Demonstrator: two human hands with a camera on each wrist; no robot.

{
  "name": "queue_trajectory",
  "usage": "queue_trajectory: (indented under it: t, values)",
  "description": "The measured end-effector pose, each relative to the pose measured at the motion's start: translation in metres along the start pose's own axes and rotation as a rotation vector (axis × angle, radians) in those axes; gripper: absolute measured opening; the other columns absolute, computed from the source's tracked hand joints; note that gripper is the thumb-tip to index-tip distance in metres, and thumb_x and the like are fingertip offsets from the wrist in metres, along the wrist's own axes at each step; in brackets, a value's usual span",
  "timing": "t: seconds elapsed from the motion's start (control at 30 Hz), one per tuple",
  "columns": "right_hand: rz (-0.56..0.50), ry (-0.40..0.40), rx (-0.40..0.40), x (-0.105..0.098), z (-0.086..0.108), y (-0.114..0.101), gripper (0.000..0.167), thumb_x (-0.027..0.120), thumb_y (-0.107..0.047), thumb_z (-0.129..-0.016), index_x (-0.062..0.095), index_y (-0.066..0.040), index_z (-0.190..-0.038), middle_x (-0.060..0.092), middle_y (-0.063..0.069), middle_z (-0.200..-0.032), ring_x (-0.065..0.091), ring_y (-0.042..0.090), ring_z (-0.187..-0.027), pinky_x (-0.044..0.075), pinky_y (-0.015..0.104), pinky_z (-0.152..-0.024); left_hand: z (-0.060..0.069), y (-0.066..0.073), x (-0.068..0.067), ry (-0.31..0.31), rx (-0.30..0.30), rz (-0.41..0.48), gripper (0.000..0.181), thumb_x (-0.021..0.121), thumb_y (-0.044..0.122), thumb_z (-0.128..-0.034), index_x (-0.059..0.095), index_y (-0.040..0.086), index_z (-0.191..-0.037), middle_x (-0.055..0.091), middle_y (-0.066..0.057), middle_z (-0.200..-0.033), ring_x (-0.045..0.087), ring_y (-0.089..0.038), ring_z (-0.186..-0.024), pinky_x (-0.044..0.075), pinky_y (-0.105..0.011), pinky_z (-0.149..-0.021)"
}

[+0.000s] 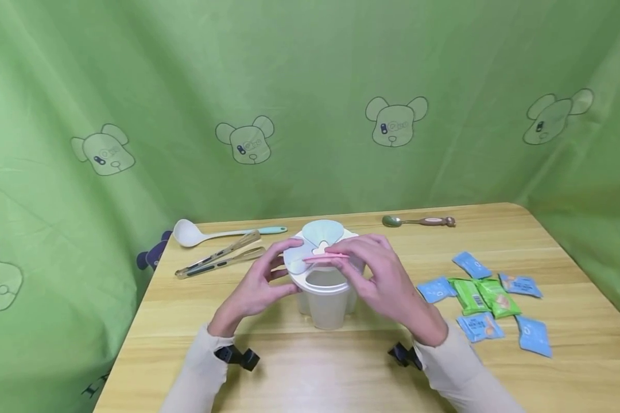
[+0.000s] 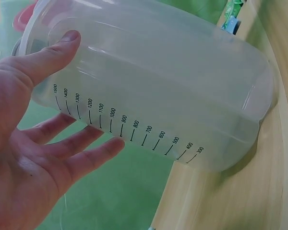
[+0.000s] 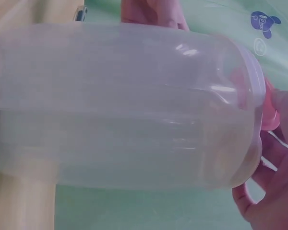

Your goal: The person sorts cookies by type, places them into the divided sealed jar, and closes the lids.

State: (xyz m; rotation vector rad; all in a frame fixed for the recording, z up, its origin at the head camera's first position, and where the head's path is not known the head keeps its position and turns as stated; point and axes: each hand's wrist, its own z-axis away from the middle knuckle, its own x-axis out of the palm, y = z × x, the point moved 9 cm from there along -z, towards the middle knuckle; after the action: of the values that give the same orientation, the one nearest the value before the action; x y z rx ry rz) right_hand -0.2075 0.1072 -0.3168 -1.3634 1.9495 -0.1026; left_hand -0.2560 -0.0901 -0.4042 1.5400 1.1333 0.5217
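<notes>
A translucent storage container (image 1: 329, 310) with a white lid stands upright in the middle of the table. Its lid bears a pale green flap (image 1: 322, 230), a lavender flap (image 1: 294, 261) and a pink flap (image 1: 326, 258). The pink flap is tilted up, uncovering an opening at the front. My right hand (image 1: 384, 278) pinches it between thumb and fingers. On the other side, my left hand (image 1: 260, 284) holds the container near the rim, thumb in front and fingers around the side. Black volume marks run down the container wall (image 2: 158, 96) in the left wrist view.
At the back left lie a white ladle (image 1: 188, 233) with a mint handle and a pair of tongs (image 1: 219, 255). A spoon (image 1: 418, 221) lies near the back edge. Several blue packets (image 1: 534, 335) surround green packets (image 1: 467, 295) on the right. A green curtain (image 1: 310, 69) hangs behind.
</notes>
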Motion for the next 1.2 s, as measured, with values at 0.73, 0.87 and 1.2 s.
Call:
queue_trajectory:
  t: [0.73,0.87,1.2]
  values:
    - [-0.065,-0.069,0.247,0.0,-0.016,0.037,0.017,0.075,-0.01,-0.103,0.081,-0.008,-0.119,0.08,0.006,-0.113,0.071,0.02,-0.105,0.059,0.034,-0.093,0.003,-0.005,0.006,0.013,-0.004,-0.05,0.086,0.083,-0.006,-0.0873,0.045,0.015,-0.162,0.046,-0.016,-0.168,0.057,-0.043,-0.147,0.055,-0.046,-0.123]
    - [-0.055,-0.067,0.228,-0.011,-0.01,0.035,0.025,0.069,-0.007,-0.105,0.076,-0.007,-0.129,0.077,0.009,-0.128,0.068,0.028,-0.124,0.056,0.049,-0.11,0.002,-0.006,0.006,0.018,-0.006,-0.052,0.086,0.083,-0.006,-0.0878,0.045,0.015,-0.162,0.046,-0.015,-0.169,0.057,-0.042,-0.147,0.055,-0.045,-0.123]
    - [0.059,0.03,0.25,-0.067,0.008,0.057,0.026,0.064,-0.002,-0.107,0.076,-0.006,-0.13,0.078,0.011,-0.128,0.064,0.007,-0.122,0.046,0.011,-0.107,-0.003,-0.002,0.003,0.014,0.02,-0.069,0.088,0.083,-0.007,-0.0876,0.044,0.018,-0.163,0.047,-0.015,-0.168,0.058,-0.042,-0.145,0.056,-0.046,-0.122]
